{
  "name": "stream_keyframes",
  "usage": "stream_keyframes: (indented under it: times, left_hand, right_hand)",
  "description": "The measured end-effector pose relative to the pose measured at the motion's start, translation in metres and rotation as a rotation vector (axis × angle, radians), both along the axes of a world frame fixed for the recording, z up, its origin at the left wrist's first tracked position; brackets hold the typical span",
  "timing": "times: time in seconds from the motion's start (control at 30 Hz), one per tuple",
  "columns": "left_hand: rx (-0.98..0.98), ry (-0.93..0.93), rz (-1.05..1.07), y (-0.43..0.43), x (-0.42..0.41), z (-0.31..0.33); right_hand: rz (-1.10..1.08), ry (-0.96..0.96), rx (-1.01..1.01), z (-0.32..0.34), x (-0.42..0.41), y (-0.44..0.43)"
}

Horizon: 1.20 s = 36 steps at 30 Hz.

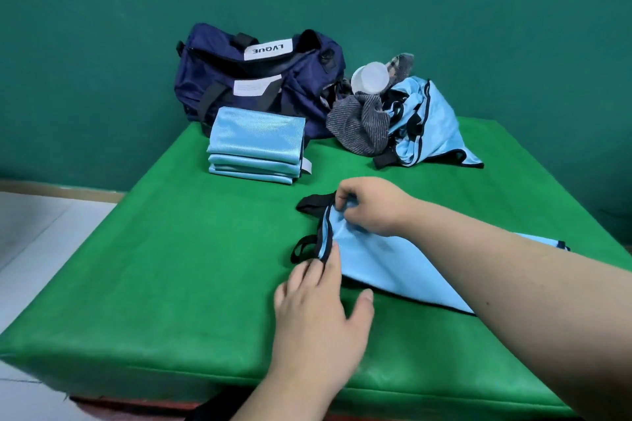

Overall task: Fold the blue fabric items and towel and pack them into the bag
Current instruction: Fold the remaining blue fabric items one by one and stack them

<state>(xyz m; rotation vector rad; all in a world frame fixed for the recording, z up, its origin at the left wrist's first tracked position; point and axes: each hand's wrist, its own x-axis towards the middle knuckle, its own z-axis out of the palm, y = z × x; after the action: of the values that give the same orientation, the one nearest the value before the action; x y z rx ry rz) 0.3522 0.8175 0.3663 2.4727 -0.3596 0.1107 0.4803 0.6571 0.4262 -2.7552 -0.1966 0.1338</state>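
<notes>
A light blue fabric item (386, 263) with black trim and black straps lies flat on the green table (171, 249), near the front right. My right hand (369, 207) pinches its top left corner by the upper strap. My left hand (321, 297) lies with straight fingers on the lower left corner beside the other strap. A stack of folded blue fabric (254, 145) sits at the back, in front of the navy bag (253, 79). A loose pile of blue fabric (427, 123) and a grey striped towel (359, 126) lie at the back right.
A clear plastic cup or bottle (371, 77) rests on top of the loose pile. The table's left edge drops to a pale tiled floor (34, 232). A dark green wall stands behind the table.
</notes>
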Motion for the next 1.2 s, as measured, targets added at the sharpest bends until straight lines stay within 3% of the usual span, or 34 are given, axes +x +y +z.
stream_keyframes:
  times: [0.13,0.3,0.47,0.6,0.83,1.0,1.2]
  left_hand:
    - [-0.683,0.151,0.035,0.011,0.008,0.035]
    - [-0.974,0.04,-0.034,0.009,0.021,0.139]
    - [-0.929,-0.113,-0.221,0.005,0.014,0.258]
    - [-0.931,-0.042,-0.344,0.002,-0.009,0.307]
    - [-0.845,0.075,-0.483,-0.005,-0.025,0.311]
    - [-0.79,0.11,-0.467,-0.01,0.0,0.294]
    - [-0.685,0.105,-0.389,-0.028,0.063,0.317]
  right_hand:
    - [-0.117,-0.13,0.346,0.05,-0.026,-0.02]
    - [-0.16,-0.314,0.607,0.151,-0.077,-0.05]
    - [-0.015,-0.525,0.884,0.25,-0.143,-0.071]
    - [0.061,-0.594,0.959,0.281,-0.187,-0.087]
    - [0.015,-0.578,1.035,0.265,-0.211,-0.105]
    - [-0.015,-0.51,1.045,0.248,-0.192,-0.115]
    - [-0.165,-0.524,0.903,0.267,-0.132,-0.122]
